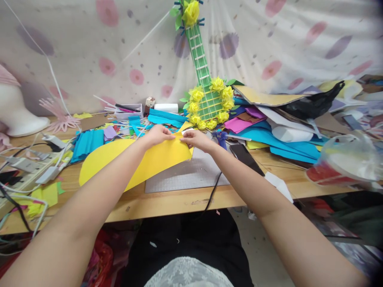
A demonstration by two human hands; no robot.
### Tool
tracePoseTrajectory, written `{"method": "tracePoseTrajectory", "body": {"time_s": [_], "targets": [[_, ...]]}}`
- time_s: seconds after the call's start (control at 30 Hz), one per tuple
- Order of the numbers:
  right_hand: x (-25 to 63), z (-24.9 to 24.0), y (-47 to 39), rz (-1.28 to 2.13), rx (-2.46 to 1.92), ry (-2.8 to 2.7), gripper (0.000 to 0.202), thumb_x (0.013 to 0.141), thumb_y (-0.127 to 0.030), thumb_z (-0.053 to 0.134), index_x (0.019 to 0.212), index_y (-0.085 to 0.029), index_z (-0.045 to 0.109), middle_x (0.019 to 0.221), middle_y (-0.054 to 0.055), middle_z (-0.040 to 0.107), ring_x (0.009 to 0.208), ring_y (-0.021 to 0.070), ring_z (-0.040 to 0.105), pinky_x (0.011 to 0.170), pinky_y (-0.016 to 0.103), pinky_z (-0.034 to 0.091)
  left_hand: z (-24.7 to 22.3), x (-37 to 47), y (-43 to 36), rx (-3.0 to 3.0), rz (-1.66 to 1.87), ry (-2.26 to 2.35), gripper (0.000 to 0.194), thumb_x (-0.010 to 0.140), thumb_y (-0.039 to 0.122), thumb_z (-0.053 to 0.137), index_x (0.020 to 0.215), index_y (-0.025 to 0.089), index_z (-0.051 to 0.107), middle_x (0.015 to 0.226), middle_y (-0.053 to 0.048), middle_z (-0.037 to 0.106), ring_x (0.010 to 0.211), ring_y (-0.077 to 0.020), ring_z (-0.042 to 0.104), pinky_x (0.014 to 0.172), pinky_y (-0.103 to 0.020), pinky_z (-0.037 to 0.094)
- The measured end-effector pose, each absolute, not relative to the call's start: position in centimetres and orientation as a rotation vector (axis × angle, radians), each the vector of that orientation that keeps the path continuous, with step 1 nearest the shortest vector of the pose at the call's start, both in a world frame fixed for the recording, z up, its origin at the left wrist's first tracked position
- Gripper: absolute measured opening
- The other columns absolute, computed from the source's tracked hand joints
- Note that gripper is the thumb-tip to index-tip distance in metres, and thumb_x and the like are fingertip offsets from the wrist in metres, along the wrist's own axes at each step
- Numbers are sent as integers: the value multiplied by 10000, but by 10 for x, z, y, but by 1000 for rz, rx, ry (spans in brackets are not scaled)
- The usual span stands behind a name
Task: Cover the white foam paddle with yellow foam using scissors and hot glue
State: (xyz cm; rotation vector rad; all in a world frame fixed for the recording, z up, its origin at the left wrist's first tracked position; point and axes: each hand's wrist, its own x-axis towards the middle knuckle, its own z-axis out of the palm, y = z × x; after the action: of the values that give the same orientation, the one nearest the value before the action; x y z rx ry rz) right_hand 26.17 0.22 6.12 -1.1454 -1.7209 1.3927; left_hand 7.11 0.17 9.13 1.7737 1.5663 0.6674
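Observation:
A large yellow paper sheet (155, 163) with a rounded left end slants over the front of the table. My left hand (160, 135) pinches its upper edge, the fingers closed. Close beside it, my right hand (196, 140) is closed on the same sheet near its right end. Under the sheet's right part lies a grey cutting mat (176, 179). Just behind my hands stands a green paper guitar (203, 75) trimmed with yellow paper flowers, leaning on the curtain. A blue glue gun (220, 139) is right of my right hand.
A black phone (245, 158) lies right of the mat. Stacked coloured paper (287, 145) and a clear plastic tub (344, 159) stand at right. At left are a power strip (26, 171) with tangled cables, folded blue paper (86, 145) and a white mannequin head (20, 107).

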Motion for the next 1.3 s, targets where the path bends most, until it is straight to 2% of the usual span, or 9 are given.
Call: {"method": "tracePoseTrajectory", "body": {"time_s": [0.17, 0.33, 0.53, 0.63, 0.77, 1.0, 1.1, 1.17, 1.3], "targets": [[262, 60, 2, 1344, -1172, -1761, 224, 689, -254, 716, 634, -170, 516, 587, -18, 525, 539, 84, 506, 493, 204, 434, 96, 75, -4, 1802, 663, 1584, 390, 556, 527, 716, 597, 145, 649, 467, 33, 431, 463, -77, 318, 467, -250, 224], [256, 67, 0, 1356, -1158, -1661, 200, 698, -315, 699, 715, -177, 554, 661, -9, 563, 590, 93, 529, 521, 204, 450, 95, 82, -7, 1854, 720, 1629, 400, 571, 540, 696, 626, 146, 667, 462, 32, 429, 464, -82, 319, 459, -247, 211], [243, 70, 1, 1281, -1160, -1576, 165, 731, -301, 617, 668, -179, 525, 579, -42, 469, 511, 68, 399, 461, 196, 320, 93, 80, -7, 1868, 718, 1627, 373, 603, 521, 675, 604, 149, 657, 474, 33, 431, 462, -82, 324, 465, -248, 214], [243, 66, 6, 1272, -1162, -1546, 179, 705, -330, 621, 667, -186, 522, 582, -43, 459, 518, 77, 383, 469, 208, 293, 94, 70, -7, 1844, 679, 1636, 384, 569, 537, 698, 605, 156, 666, 477, 33, 440, 458, -81, 330, 463, -247, 220], [252, 60, 16, 1235, -1181, -1491, 214, 670, -361, 633, 656, -189, 505, 594, -42, 450, 545, 89, 390, 489, 217, 287, 98, 47, -11, 1762, 618, 1695, 362, 518, 521, 733, 628, 178, 697, 573, 10, 572, 515, -110, 447, 482, -246, 291], [275, 54, 35, 1101, -1210, -1359, 176, 671, -306, 604, 626, -181, 489, 613, -39, 475, 573, 95, 408, 572, 249, 317, 103, -16, -23, 1658, 547, 1827, 360, 441, 525, 771, 611, 213, 713, 692, -22, 670, 626, -177, 577, 501, -251, 380], [285, 50, 40, 1071, -1238, -1345, 180, 675, -311, 596, 624, -186, 477, 608, -41, 465, 581, 100, 404, 575, 254, 317, 106, -48, -30, 1533, 512, 1791, 397, 415, 520, 785, 616, 188, 704, 702, -60, 685, 648, -202, 611, 531, -267, 442], [292, 46, 43, 1024, -1257, -1344, 194, 676, -327, 597, 627, -188, 471, 617, -39, 466, 592, 102, 404, 581, 252, 322, 109, -70, -36, 1437, 508, 1753, 452, 387, 529, 794, 626, 159, 694, 691, -91, 691, 670, -215, 631, 603, -301, 492], [306, 37, 47, 921, -1297, -1296, 246, 685, -391, 595, 643, -198, 449, 612, -42, 451, 591, 103, 392, 565, 243, 319, 111, -114, -49, 1323, 552, 1821, 545, 295, 563, 809, 628, 150, 682, 740, -121, 717, 728, -239, 657, 652, -322, 508]]}}
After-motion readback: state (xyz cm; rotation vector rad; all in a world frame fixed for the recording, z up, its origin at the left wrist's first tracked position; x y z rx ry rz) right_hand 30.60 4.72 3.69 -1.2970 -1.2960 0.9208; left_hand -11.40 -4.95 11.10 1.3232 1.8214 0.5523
